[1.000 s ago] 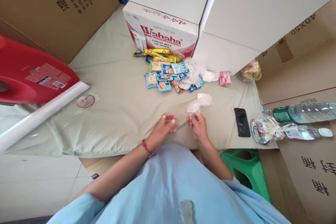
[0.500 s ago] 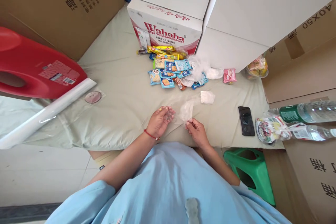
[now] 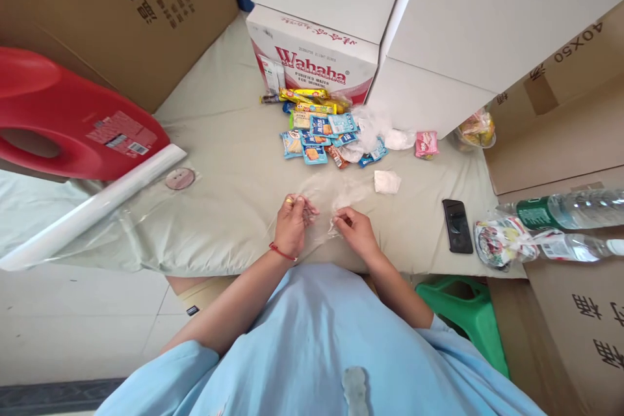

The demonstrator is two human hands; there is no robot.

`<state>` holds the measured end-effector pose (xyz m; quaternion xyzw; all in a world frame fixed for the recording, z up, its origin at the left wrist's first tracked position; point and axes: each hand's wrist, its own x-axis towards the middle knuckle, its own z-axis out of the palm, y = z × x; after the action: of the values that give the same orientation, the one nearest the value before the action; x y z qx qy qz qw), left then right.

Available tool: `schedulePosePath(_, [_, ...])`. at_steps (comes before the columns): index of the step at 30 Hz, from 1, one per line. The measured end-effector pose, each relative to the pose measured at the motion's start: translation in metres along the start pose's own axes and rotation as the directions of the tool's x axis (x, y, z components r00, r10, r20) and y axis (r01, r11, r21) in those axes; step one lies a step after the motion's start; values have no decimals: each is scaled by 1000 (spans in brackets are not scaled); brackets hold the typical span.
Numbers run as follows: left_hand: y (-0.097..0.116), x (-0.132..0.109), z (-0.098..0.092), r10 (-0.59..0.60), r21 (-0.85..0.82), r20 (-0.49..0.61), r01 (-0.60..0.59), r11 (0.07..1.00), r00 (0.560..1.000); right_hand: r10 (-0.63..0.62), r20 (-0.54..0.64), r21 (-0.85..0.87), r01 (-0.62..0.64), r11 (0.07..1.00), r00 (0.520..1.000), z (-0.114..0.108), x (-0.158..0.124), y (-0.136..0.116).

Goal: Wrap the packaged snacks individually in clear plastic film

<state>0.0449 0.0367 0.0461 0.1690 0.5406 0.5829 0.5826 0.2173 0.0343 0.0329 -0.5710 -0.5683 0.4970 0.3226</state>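
Note:
A thin clear plastic bag (image 3: 324, 198) is stretched low over the table between my two hands. My left hand (image 3: 293, 221), with a ring and a red cord at its wrist, is closed on the bag's left side. The fingertips of my right hand (image 3: 355, 227) pinch its right side. Just beyond, to the right, lies a folded white packet (image 3: 387, 182). Behind the bag is a heap of snack packets, blue ones (image 3: 315, 154) in front and yellow ones (image 3: 305, 95) at the back, with crumpled clear plastic (image 3: 368, 130) on its right.
A Wahaha carton (image 3: 312, 58) stands behind the snacks. On the left are a red jug (image 3: 73, 117), a plastic roll (image 3: 97, 208) and a round pink item (image 3: 180, 178). To the right lie a pink packet (image 3: 426, 143), a phone (image 3: 457, 225) and water bottles (image 3: 575, 208).
My right hand has moved left, nearer my left hand. My left hand has turned, its fingers more folded. The plastic between them lies more spread out, and the view has shifted slightly.

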Motion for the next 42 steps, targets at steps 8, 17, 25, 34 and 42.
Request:
schedulePosePath(8, [19, 27, -57, 209, 119, -316, -180, 977, 926, 174, -72, 385, -134, 913, 982, -19, -9, 0])
schedulePosePath(17, [27, 31, -77, 200, 112, -266, -176, 978, 943, 194, -114, 308, -151, 939, 974, -39, 1, -4])
schedulePosePath(25, [30, 30, -96, 85, 224, -198, -39, 974, 976, -85, -497, 93, 150, 984, 863, -47, 20, -12])
schedulePosePath(34, [53, 56, -107, 139, 379, -231, -43, 924, 963, -321, 203, -573, 378, 727, 925, -26, 64, -37])
schedulePosePath(42, [51, -17, -53, 709, 737, 103, -533, 416, 697, 84, 21, 181, -87, 980, 996, 32, 13, -18])
